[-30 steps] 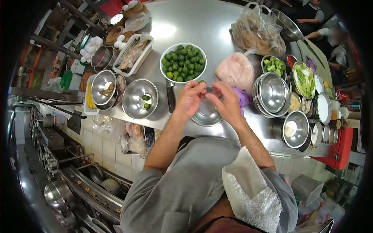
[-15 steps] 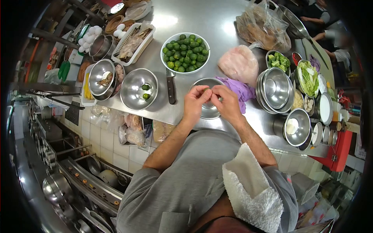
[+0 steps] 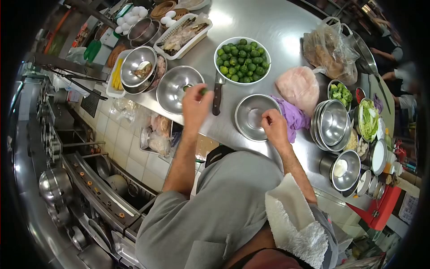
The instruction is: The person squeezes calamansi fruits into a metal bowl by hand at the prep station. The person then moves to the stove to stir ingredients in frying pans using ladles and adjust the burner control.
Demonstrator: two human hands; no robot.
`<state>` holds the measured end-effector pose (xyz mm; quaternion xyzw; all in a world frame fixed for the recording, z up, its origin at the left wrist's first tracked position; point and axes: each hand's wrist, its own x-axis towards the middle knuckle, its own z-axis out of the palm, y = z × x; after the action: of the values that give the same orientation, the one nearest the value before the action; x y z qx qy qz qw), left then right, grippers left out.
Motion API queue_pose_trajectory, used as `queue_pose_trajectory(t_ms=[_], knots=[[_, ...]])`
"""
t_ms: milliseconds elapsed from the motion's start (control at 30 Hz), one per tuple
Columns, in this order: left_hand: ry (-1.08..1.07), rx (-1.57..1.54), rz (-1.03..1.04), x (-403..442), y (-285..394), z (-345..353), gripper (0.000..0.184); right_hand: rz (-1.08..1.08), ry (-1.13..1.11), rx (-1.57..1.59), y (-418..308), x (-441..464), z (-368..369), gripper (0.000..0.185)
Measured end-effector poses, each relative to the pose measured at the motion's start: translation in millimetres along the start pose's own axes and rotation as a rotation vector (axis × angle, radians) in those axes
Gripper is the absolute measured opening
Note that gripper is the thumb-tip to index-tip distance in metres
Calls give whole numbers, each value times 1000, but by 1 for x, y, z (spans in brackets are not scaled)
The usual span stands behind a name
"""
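My left hand (image 3: pixel 196 107) is at the right side of a steel bowl (image 3: pixel 169 99), its fingers closed on a small green lime (image 3: pixel 204 91). Another bit of green lime (image 3: pixel 186 87) shows inside that bowl, partly behind the fingers. My right hand (image 3: pixel 275 127) hovers at the right rim of a second steel bowl (image 3: pixel 247 120), fingers curled together; whatever they hold, if anything, is hidden. A white bowl heaped with whole green limes (image 3: pixel 242 60) stands behind. Between the bowls lies a knife with a brown handle (image 3: pixel 217 99).
A purple cloth (image 3: pixel 291 117) and a bag of pale pink meat (image 3: pixel 299 89) lie to the right, beside stacked steel bowls (image 3: pixel 329 123). A white basket of fish (image 3: pixel 186 38) is at the back left. Other people's arms show at the far right.
My hands were together over the right bowl and have parted. The left moved left to the other bowl with a lime; the right stayed by the right bowl. The view has shifted.
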<state>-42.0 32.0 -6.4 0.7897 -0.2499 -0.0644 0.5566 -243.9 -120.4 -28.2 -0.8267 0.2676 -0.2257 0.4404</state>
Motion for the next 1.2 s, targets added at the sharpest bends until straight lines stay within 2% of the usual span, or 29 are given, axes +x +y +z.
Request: queue_pose_trajectory(t_ms=[33,100,367,433,467,500,567,700,933,1033,1067,1100,1167,1200], knots=[[74,55,-22,11,-15,-11,27,9,-21,-66,0,2,0,7],[63,274,9,25,-24,-30,27,7,-20,-60,-3,6,-1,7],[2,508,-30,33,-46,-37,27,32,50,-59,0,9,-17,10],[21,709,57,34,-53,-33,28,-62,-90,-132,7,7,-16,14],[97,819,46,30,-41,-24,29,-63,-85,-130,5,5,-16,14],[97,819,51,33,-34,-15,29,-94,-111,-153,2,3,-15,15],[107,634,336,44,-20,6,33,-128,-135,-175,-4,2,-14,17],[-48,529,491,51,25,64,30,-78,-167,-96,-17,3,-16,16],[-200,612,420,70,19,98,37,-30,-143,-11,-17,-5,-28,17],[-139,539,447,63,23,90,37,-9,-72,31,-21,-3,-30,17],[-36,514,542,56,32,84,36,-14,-31,55,-24,-1,-31,18],[-39,513,542,47,42,77,36,-11,-30,55,-25,2,-30,18],[-378,35,210,29,57,66,34,-102,77,104,-28,11,-29,22],[-385,29,211,18,58,64,34,-97,82,98,-32,15,-29,22]])
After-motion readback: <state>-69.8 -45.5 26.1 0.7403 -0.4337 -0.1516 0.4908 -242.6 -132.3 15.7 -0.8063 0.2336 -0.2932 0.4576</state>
